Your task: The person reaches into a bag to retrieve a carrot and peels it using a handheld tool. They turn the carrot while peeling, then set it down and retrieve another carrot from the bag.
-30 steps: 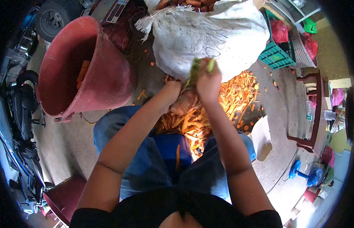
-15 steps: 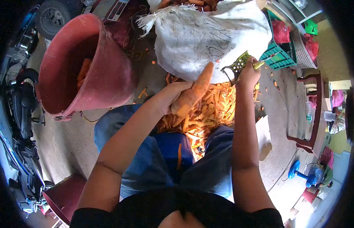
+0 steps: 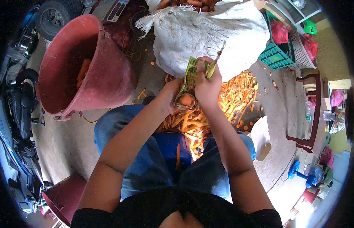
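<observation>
My left hand (image 3: 171,92) grips a large orange carrot (image 3: 185,101) by its thick end, held out over my knees. My right hand (image 3: 207,86) holds a green peeler (image 3: 192,72) against the top of the carrot, so most of the carrot is hidden behind it. Below both hands lies a heap of orange carrot peelings (image 3: 230,100) on the concrete floor.
A big red bucket (image 3: 104,76) with a few carrots inside stands tilted at my left. A white sack (image 3: 207,34) of carrots lies ahead. Green and white crates (image 3: 277,55) sit at the right, a wooden stool (image 3: 314,110) and a blue fan (image 3: 308,174) farther right. A motorbike (image 3: 21,114) stands on the left.
My right hand swung out to the right with the peeler, baring the whole carrot, then came back onto the carrot's top. The left hand kept hold of the carrot.
</observation>
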The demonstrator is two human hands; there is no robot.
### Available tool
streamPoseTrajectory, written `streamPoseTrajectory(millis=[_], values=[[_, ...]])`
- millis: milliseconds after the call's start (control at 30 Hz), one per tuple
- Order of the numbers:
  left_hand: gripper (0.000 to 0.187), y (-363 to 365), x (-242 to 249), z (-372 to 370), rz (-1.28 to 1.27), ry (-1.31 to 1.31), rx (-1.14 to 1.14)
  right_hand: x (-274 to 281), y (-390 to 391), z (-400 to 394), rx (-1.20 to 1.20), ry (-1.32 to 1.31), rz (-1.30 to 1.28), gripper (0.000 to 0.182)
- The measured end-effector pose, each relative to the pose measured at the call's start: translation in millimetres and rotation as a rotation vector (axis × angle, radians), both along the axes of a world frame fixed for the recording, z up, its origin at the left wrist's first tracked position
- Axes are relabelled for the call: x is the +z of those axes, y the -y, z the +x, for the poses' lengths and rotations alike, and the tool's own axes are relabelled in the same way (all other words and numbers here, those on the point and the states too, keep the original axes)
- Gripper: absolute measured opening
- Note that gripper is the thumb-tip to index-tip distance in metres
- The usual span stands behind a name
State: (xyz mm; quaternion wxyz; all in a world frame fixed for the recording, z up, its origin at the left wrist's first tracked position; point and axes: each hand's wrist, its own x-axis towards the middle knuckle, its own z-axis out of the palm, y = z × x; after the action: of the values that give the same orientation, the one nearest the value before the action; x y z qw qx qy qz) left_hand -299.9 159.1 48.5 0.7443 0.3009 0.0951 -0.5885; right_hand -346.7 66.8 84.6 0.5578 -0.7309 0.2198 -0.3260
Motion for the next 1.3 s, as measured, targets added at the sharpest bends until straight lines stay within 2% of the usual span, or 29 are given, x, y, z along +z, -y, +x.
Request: streamPoseTrajectory(millis=[100, 167, 300, 500, 600, 933, 1000, 1033, 1100, 1167, 1233, 1267, 1300], values=[[0.03, 1.7, 3.5, -2.9, 0.074, 0.049, 0.042, 2.7, -3.5, -1.2, -0.035, -0.112, -0.014, 0.009], [0.029, 0.2, 10.2, -2.5, 0.077, 0.073, -0.035, -3.2, 1.9, -0.6, -0.07, -0.101, -0.038, 0.009], [0.029, 4.4, -1.6, 0.0, 0.134, 0.106, 0.009, -8.0, 4.7, 1.6, -0.115, -0.09, -0.137, 0.008], [0.029, 2.4, 1.7, 0.7, 0.171, 0.15, -0.073, -6.9, 5.3, 2.5, -0.134, -0.16, -0.223, 0.009], [0.029, 3.5, -1.4, -0.3, 0.19, 0.154, -0.072, -5.1, 7.6, 2.2, -0.122, -0.222, -0.198, 0.01], [0.03, 0.1, 12.8, -0.3, 0.188, 0.183, -0.198, -14.2, 14.9, 4.7, -0.12, -0.188, -0.208, 0.012], [0.029, -1.8, 12.1, -8.2, 0.218, 0.215, -0.195, -17.9, 31.3, 4.8, -0.208, -0.238, -0.218, 0.013], [0.028, -5.0, 10.3, -18.1, 0.258, 0.244, -0.288, -13.1, 53.0, 5.8, -0.353, -0.319, -0.049, 0.015], [0.025, -7.1, 15.5, -32.2, 0.301, 0.211, -0.406, -47.5, 118.1, -0.9, -0.562, -0.364, -0.282, 0.019], [0.026, -6.1, 35.2, -29.1, 0.356, 0.252, -0.438, -33.8, 127.2, -7.2, -0.689, -0.232, -0.349, 0.017], [0.029, -6.3, 24.7, -13.0, 0.299, 0.215, -0.416, -26.9, 125.0, -8.5, -0.624, -0.057, -0.331, 0.018], [0.033, -8.0, 21.2, -4.9, 0.248, 0.183, -0.391, -26.5, 123.1, -7.5, -0.619, -0.055, -0.334, 0.018], [0.033, -10.7, 19.2, -1.2, 0.246, 0.184, -0.384, -26.2, 121.2, -6.4, -0.593, -0.062, -0.222, 0.018]])
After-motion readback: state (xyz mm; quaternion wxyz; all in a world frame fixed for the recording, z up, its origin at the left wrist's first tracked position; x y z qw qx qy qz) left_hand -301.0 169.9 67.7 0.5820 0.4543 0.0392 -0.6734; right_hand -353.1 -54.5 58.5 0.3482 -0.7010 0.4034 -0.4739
